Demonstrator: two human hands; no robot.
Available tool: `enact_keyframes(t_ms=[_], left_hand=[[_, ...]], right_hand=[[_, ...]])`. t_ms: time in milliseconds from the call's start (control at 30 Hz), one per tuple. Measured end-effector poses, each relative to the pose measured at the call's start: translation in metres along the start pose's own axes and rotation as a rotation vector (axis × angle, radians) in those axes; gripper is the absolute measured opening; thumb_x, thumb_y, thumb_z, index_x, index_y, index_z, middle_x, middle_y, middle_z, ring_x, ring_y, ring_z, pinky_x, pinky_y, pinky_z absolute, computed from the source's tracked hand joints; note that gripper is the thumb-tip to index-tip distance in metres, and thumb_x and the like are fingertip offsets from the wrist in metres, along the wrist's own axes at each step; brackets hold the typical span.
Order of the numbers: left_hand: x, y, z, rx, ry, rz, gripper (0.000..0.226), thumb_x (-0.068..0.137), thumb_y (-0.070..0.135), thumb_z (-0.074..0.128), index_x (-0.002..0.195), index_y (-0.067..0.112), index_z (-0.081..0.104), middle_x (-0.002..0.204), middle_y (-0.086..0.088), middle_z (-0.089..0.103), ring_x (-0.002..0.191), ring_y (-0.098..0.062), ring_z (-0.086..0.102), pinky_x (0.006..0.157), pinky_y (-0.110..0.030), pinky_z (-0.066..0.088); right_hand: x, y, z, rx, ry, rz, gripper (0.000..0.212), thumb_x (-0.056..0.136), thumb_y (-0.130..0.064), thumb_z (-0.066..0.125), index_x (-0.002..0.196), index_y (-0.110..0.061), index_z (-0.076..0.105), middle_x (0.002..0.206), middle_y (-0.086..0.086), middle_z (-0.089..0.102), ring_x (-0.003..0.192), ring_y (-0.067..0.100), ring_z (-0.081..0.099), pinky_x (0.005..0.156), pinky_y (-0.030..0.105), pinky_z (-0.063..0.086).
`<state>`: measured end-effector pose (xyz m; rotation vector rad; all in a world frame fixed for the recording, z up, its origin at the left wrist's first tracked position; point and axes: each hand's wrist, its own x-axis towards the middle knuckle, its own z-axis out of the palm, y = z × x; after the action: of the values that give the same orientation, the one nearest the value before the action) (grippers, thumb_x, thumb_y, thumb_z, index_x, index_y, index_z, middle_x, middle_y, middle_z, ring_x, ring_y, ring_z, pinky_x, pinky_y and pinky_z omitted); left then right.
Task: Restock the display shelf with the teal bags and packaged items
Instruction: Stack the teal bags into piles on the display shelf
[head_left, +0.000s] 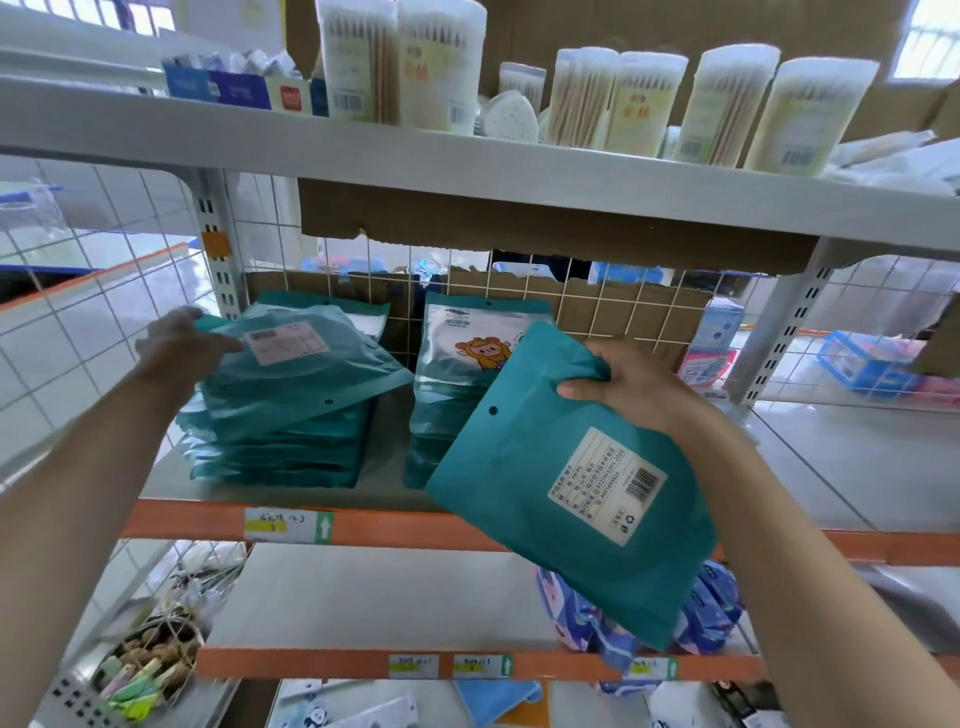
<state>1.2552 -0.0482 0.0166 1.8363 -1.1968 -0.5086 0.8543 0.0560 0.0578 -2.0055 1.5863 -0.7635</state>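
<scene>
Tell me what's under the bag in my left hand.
A stack of teal bags on the shelf; the top teal bag covers their faces and labels.

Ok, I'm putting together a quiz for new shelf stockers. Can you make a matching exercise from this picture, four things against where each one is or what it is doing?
Things:
1. left hand
2. right hand
3. cotton swab tubs
4. cartoon-print bag

Places or states:
A. on the top shelf
B. on top of the right stack
C. holds the loose teal bag, clear of both stacks
D. grips the top bag of the left stack

Pairs: 1-D, 2-C, 3-A, 4-B
</scene>
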Motion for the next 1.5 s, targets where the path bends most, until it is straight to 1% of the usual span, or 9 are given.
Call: enact_keyframes(t_ms=[167,267,400,567,733,1000,1167,1400,1500], left_hand=[[-0.08,0.061,0.005,-0.076,-0.044,0.399,0.038,0.087,0.017,0.062,0.124,0.014,0.057,0.132,-0.011,0.053,0.113,-0.023,0.051,0.091,-0.032,0.041],[-0.125,0.088,0.017,-0.201,-0.387,0.533,0.031,0.086,0.028,0.061,0.117,0.025,0.059,0.11,0.013,0.059,0.088,0.005,0.052,0.07,-0.011,0.041],[-0.164,0.102,0.047,-0.233,-0.907,0.516,0.024,0.083,0.024,0.066,0.103,0.035,0.059,0.096,0.022,0.067,0.086,0.005,0.064,0.068,-0.009,0.047],[-0.169,0.099,0.068,-0.387,-0.996,0.351,0.033,0.079,0.008,0.072,0.11,0.017,0.061,0.104,0.004,0.071,0.096,-0.015,0.068,0.077,-0.023,0.055],[-0.172,0.093,0.072,-0.351,-1.111,0.293,0.042,0.076,0.012,0.074,0.114,0.021,0.061,0.109,0.004,0.07,0.099,-0.016,0.066,0.091,-0.034,0.05],[-0.179,0.088,0.084,-0.37,-0.932,0.366,0.032,0.068,0.02,0.078,0.098,0.023,0.066,0.097,0.004,0.073,0.09,-0.016,0.069,0.083,-0.032,0.052],[-0.179,0.096,0.084,-0.587,-0.735,0.251,0.019,0.079,0.003,0.069,0.093,0.015,0.066,0.092,0.0,0.073,0.084,-0.019,0.07,0.076,-0.03,0.055],[-0.167,0.117,0.069,-0.952,-0.521,0.15,0.033,0.08,0.0,0.065,0.11,0.013,0.06,0.1,0.001,0.071,0.083,-0.014,0.07,0.063,-0.025,0.056],[-0.167,0.118,0.069,-1.028,-0.542,0.071,0.031,0.079,-0.001,0.065,0.107,0.014,0.062,0.093,0.002,0.073,0.079,-0.014,0.071,0.059,-0.024,0.055]], right_hand=[[0.001,-0.005,0.0,0.109,0.009,-0.005,0.01,0.084,-0.019,0.068,0.082,-0.026,0.06,0.082,-0.013,0.067,0.072,0.001,0.065,0.066,0.019,0.048],[0.001,-0.01,0.001,0.139,0.015,-0.008,0.009,0.085,-0.018,0.068,0.083,-0.023,0.06,0.084,-0.008,0.067,0.077,0.01,0.065,0.071,0.026,0.051],[0.003,-0.017,0.002,0.177,0.027,-0.019,0.015,0.084,-0.016,0.068,0.08,-0.026,0.058,0.085,-0.007,0.066,0.08,0.015,0.066,0.076,0.031,0.052],[0.001,-0.016,0.001,0.223,0.032,-0.039,0.015,0.083,-0.014,0.068,0.081,-0.026,0.059,0.085,-0.007,0.067,0.077,0.01,0.065,0.073,0.028,0.053],[0.0,-0.013,0.007,0.212,0.042,-0.032,0.011,0.081,-0.014,0.071,0.086,-0.018,0.062,0.086,-0.003,0.069,0.077,0.013,0.067,0.071,0.028,0.053],[-0.005,-0.01,0.013,0.276,0.131,-0.044,0.018,0.082,-0.012,0.07,0.094,-0.018,0.058,0.095,-0.003,0.068,0.084,0.01,0.066,0.075,0.029,0.055],[-0.015,-0.003,0.022,-0.067,0.301,-0.074,0.06,0.084,-0.037,0.065,0.137,-0.029,0.037,0.134,-0.001,0.046,0.122,0.018,0.045,0.099,0.044,0.043],[-0.041,0.006,0.015,-0.213,0.115,-0.294,0.096,0.065,-0.074,0.055,0.146,-0.036,0.022,0.156,-0.004,0.017,0.144,0.016,0.013,0.117,0.045,0.019],[-0.045,0.015,0.015,-0.396,0.201,-0.302,0.095,0.066,-0.064,0.066,0.146,-0.031,0.027,0.154,0.0,0.022,0.141,0.022,0.021,0.115,0.045,0.02]])
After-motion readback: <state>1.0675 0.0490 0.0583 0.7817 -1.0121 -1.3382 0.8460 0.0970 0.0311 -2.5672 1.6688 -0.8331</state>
